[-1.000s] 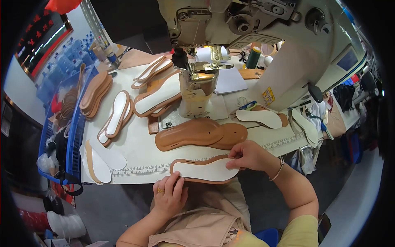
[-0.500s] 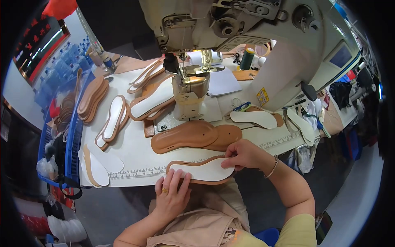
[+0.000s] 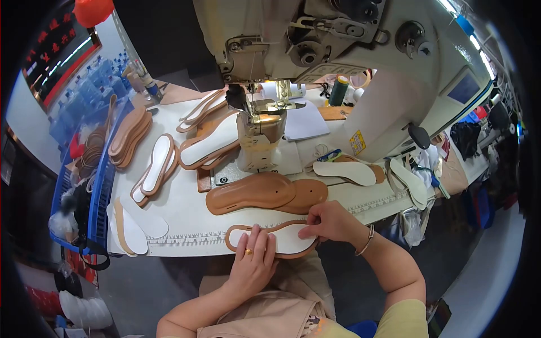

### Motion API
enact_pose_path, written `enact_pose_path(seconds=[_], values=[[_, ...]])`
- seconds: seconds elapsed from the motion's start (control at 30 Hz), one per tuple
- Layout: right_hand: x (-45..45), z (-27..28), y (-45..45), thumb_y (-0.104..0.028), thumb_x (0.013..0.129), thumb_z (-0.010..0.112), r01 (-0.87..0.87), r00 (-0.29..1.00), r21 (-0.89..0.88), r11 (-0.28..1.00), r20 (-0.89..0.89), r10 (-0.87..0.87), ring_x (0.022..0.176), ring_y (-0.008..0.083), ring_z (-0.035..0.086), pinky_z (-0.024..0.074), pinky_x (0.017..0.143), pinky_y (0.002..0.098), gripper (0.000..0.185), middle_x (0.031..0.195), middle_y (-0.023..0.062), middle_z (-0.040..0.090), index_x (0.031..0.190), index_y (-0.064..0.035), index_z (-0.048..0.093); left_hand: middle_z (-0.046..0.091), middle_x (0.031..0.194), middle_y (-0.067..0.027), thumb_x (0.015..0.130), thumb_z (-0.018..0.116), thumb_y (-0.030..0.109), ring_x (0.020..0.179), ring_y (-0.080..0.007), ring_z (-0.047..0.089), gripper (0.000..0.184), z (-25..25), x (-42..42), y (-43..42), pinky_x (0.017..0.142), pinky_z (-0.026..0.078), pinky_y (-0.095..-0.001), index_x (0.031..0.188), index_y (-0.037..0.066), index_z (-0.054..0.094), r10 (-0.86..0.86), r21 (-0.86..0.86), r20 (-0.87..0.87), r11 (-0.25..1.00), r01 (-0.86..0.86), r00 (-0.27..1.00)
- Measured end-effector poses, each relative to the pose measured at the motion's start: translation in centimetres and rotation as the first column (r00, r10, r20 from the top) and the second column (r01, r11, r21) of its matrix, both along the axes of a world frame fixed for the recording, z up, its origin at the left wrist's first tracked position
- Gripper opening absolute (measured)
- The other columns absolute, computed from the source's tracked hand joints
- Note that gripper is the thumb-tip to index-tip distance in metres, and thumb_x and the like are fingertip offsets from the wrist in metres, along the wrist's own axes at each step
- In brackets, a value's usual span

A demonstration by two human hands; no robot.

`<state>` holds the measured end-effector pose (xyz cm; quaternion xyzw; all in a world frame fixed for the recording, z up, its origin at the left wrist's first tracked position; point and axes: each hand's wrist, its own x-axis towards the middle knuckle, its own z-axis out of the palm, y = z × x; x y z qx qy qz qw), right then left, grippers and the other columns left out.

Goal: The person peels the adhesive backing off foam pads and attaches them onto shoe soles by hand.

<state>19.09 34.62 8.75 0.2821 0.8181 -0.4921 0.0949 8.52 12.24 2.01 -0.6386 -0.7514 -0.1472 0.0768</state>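
Observation:
A brown shoe insole with a white layer on top (image 3: 288,238) lies at the table's front edge, its brown border showing all round. My left hand (image 3: 253,260) rests on its left half with the fingers stretched flat. At the right end, my right hand (image 3: 331,224) pinches the insole's rim between thumb and bent fingers. Just behind it, two brown insoles (image 3: 248,194) overlap, smooth side up. Beyond those stands the sewing machine (image 3: 262,127), its post and needle area above the table.
Stacked brown insoles (image 3: 128,138), white-topped pairs (image 3: 158,160) and loose white pieces (image 3: 132,231) lie on the left. A blue basket (image 3: 100,205) stands beside the table. More insoles (image 3: 346,173), a thread spool (image 3: 338,90) and white paper (image 3: 305,119) are to the right and behind.
My left hand has slid right, further onto the insole. My right hand has shifted slightly left and down, keeping its pinch at the right end.

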Motion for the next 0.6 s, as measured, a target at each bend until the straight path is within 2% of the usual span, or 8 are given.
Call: enact_pose_path(seconds=[0.07,0.13,0.23,0.33,0.4,0.47,0.53,0.6], values=[[0.4,-0.2,0.5,-0.021,0.076,0.079,0.03,1.0,-0.032,0.999,0.005,-0.03,0.053,0.0094,0.061,0.048,0.049,0.0235,0.025,0.061,0.0038,0.063,0.076,-0.0006,0.066,0.043,0.136,-0.0223,0.073,0.074,0.027,0.131,-0.0412,0.039,0.074,0.2,-0.2,0.0,0.108,0.027,-0.0526,0.134,-0.001,0.042,-0.004,-0.01,-0.027,1.0,0.004,1.0],[0.9,-0.4,1.3,-0.014,0.079,0.077,0.085,0.996,-0.314,0.946,0.013,-0.085,0.056,0.0081,0.062,0.0495,0.053,0.0206,0.018,0.067,0.0034,0.064,0.08,0.0005,0.066,0.042,0.139,-0.0232,0.073,0.073,0.028,0.132,-0.0404,0.039,0.074,0.2,-0.4,-0.1,0.108,0.027,-0.0525,0.134,-0.001,0.042,-0.012,-0.027,-0.047,1.0,0.01,0.999],[1.2,-0.2,1.4,-0.01,0.081,0.074,0.039,0.999,-0.355,0.934,-0.018,-0.048,0.058,0.0078,0.062,0.0493,0.053,0.02,0.013,0.069,0.0037,0.066,0.082,0.0007,0.066,0.04,0.144,-0.0214,0.074,0.072,0.03,0.133,-0.0392,0.038,0.075,0.0,-0.5,-0.2,0.108,0.026,-0.053,0.135,0.0,0.042,-0.035,-0.011,-0.086,0.999,0.034,0.996],[2.2,-0.1,2.7,-0.009,0.081,0.075,0.116,0.993,-0.335,0.935,0.033,-0.111,0.057,0.0081,0.062,0.0494,0.053,0.0204,0.013,0.069,0.0043,0.066,0.082,0.0009,0.066,0.042,0.145,-0.0146,0.075,0.072,0.03,0.134,-0.0394,0.037,0.073,0.1,-0.5,-0.2,0.108,0.025,-0.054,0.136,0.004,0.043,-0.044,-0.026,-0.079,0.999,0.042,0.996],[3.9,0.4,4.2,-0.009,0.08,0.075,0.138,0.99,-0.33,0.934,0.014,-0.142,0.057,0.0087,0.062,0.0496,0.052,0.0211,0.013,0.068,0.0045,0.066,0.081,0.0008,0.066,0.044,0.145,-0.0026,0.078,0.068,0.029,0.131,-0.0387,0.04,0.064,0.1,-0.2,0.0,0.107,0.026,-0.0529,0.137,0.016,0.047,-0.017,0.014,-0.099,1.0,0.018,0.995],[6.0,1.2,5.5,-0.012,0.079,0.076,0.145,0.989,-0.172,0.974,0.032,-0.141,0.056,0.0086,0.062,0.0502,0.052,0.0211,0.016,0.067,0.0043,0.065,0.078,0.0001,0.066,0.044,0.145,-0.0009,0.08,0.066,0.029,0.13,-0.0404,0.04,0.059,-0.2,-0.1,0.1,0.106,0.027,-0.0541,0.136,0.018,0.049,-0.018,0.016,-0.119,1.0,0.02,0.993],[8.3,2.1,6.1,-0.012,0.079,0.076,0.226,0.973,-0.151,0.962,0.077,-0.216,0.056,0.0089,0.061,0.0491,0.051,0.0216,0.015,0.066,0.0041,0.065,0.077,-0.0005,0.066,0.044,0.145,0.0008,0.082,0.063,0.028,0.129,-0.0422,0.041,0.055,-0.3,-0.1,0.2,0.105,0.027,-0.0552,0.135,0.021,0.05,-0.023,0.017,-0.14,1.0,0.025,0.99],[11.5,2.2,7.0,-0.009,0.078,0.076,0.218,0.975,-0.147,0.965,0.078,-0.209,0.055,0.0095,0.061,0.0487,0.051,0.0227,0.013,0.066,0.0038,0.065,0.077,-0.0006,0.067,0.045,0.144,0.0012,0.084,0.06,0.027,0.127,-0.0439,0.041,0.051,-0.3,0.0,0.3,0.103,0.027,-0.0572,0.133,0.021,0.052,-0.028,0.038,-0.179,0.999,0.036,0.983]])
